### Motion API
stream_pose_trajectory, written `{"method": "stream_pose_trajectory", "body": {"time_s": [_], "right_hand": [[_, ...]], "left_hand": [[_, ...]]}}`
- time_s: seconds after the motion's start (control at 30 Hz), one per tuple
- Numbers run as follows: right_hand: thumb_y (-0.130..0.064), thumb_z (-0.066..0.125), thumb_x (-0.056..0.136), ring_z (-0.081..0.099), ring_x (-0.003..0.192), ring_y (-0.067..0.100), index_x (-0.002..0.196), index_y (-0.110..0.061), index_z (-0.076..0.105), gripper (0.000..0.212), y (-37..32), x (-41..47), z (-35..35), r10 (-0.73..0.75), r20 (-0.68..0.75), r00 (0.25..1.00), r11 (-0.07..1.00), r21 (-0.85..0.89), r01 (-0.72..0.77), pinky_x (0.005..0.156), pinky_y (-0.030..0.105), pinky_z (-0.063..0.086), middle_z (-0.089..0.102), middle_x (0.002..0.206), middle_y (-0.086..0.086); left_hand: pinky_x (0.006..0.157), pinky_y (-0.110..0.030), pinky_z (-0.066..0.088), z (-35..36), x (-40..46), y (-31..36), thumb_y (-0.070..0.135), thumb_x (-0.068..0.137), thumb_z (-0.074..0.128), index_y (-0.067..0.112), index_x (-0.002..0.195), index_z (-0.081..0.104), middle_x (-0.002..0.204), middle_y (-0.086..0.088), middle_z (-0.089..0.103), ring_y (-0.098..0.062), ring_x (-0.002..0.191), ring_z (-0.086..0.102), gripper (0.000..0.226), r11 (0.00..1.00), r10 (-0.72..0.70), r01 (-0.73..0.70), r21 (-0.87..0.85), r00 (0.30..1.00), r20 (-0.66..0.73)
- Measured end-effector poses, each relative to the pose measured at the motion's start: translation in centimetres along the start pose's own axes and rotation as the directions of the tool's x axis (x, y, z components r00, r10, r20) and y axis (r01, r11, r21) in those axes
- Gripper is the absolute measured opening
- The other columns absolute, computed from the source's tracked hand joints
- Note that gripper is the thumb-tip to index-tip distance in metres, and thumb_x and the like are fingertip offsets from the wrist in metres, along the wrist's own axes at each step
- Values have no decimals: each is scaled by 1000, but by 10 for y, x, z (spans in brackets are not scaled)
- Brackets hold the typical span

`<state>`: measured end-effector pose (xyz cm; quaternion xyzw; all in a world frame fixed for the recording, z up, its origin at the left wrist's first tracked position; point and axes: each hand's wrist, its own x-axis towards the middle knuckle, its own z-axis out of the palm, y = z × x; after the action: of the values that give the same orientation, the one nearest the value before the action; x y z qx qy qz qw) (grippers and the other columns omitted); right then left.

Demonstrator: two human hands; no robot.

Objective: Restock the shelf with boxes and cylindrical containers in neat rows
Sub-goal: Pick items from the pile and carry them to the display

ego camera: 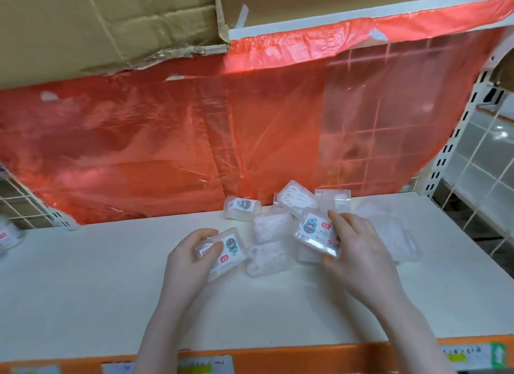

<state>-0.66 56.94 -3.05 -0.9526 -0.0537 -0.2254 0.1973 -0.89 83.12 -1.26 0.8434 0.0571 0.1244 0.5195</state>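
we note both forearms run out of the bottom edge, and the print on the box labels is too small to read. a clear container (pixel 7 236) at the far left is cut by the frame edge, so we cannot tell its form. the price tags (pixel 467 355) on the orange front strip (pixel 278 351) are blurred.

the shelf (pixel 111 276) is a flat, off-white board in a cream slotted-metal rack. behind it hangs a thin, wrinkled red plastic sheet (pixel 194 139), translucent enough to show a wire grid at the right. torn corrugated cardboard (pixel 97 25) sits above. pale floor tiles show at the far right.

the left hand (pixel 194 255) has its fingers curled round a small clear plastic box (pixel 222 252) with a cartoon label, resting on the shelf. the right hand (pixel 358 245) grips a second labelled box (pixel 315 234), tilted, at the edge of a loose pile of clear boxes (pixel 292 206) holding white contents near the shelf's back. one labelled box (pixel 242 208) stands just left of the pile. the pile lies jumbled, in no row.
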Motion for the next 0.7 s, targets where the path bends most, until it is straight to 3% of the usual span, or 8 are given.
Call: {"method": "stream_pose_trajectory", "body": {"time_s": [0.13,0.27,0.37,0.47,0.6,0.7], "right_hand": [[-17,82,48,60,94,31,119,-4,60,75,-40,-3,13,-71,32,997,997,-10,71,77,34,50,63,104,9],[-21,84,43,62,90,30,115,-3,62,78,-94,-11,32,-126,68,990,991,-32,128,74,31,53,64,99,8],[-22,84,41,63,85,31,113,-2,63,78,-147,-23,53,-160,90,983,986,-33,164,70,32,54,64,96,8],[-25,81,42,63,81,30,111,-1,63,76,-203,-37,76,-191,102,976,981,-14,193,67,31,54,64,93,8],[-18,84,40,62,84,29,112,-3,63,77,-279,-54,109,-211,105,972,978,18,210,69,29,53,63,95,5],[-18,84,42,61,86,30,113,-3,62,76,-336,-62,131,-243,128,961,970,57,238,69,33,53,63,95,6]], "left_hand": [[56,-15,47,-40,-2,-26,16,80,69,20,88,65,90,2,69,1,67,65,10,993,-91,87,-77,995,-47],[51,-16,44,-92,-8,-59,9,86,63,14,84,64,87,-5,69,-2,63,63,6,979,-167,157,-126,983,-70],[50,-16,42,-147,-17,-84,19,79,69,14,80,64,84,-2,67,1,59,61,7,968,-200,185,-169,977,-77],[54,-19,42,-205,-25,-107,34,63,59,17,77,64,82,4,67,0,61,60,23,950,-248,220,-223,963,-107],[55,-22,43,-279,-33,-139,33,62,61,17,74,65,74,2,66,-5,61,60,20,929,-288,235,-285,944,-159],[49,-17,45,-331,-37,-163,20,78,70,16,75,64,73,-1,65,-10,62,60,8,915,-321,248,-319,926,-200]]}}
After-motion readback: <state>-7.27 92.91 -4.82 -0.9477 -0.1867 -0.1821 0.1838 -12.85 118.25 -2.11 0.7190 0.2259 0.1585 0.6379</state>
